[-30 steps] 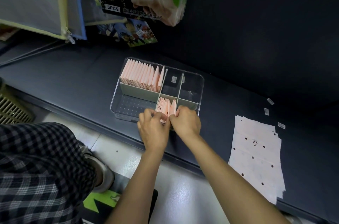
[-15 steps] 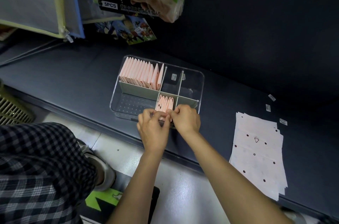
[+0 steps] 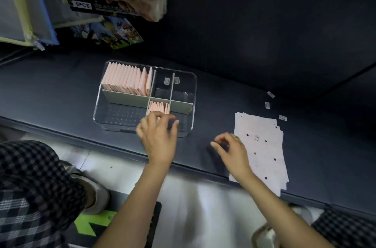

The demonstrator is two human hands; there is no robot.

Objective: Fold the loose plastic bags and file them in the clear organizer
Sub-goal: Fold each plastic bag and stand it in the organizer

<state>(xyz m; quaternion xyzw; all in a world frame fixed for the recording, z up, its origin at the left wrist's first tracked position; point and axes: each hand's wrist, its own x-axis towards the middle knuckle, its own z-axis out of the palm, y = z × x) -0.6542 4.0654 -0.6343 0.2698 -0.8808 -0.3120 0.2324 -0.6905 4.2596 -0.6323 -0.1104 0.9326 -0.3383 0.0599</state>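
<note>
- Now that your right hand [image 3: 230, 149] has left the clear organizer [image 3: 184, 133], loosely curled and empty, it nears the loose plastic bags [image 3: 264, 158] at right.
- Your left hand [image 3: 157, 134], fingers relaxed, holds nothing by the folded bags [image 3: 157, 106] in the near middle compartment; that one looks filed.

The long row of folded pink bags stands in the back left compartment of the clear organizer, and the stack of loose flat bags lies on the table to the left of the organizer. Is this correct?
Not quite. The head view shows the stack of loose flat bags lying to the right of the clear organizer, not the left. The rest holds: the long row of folded pink bags stands in its back left compartment.
</note>
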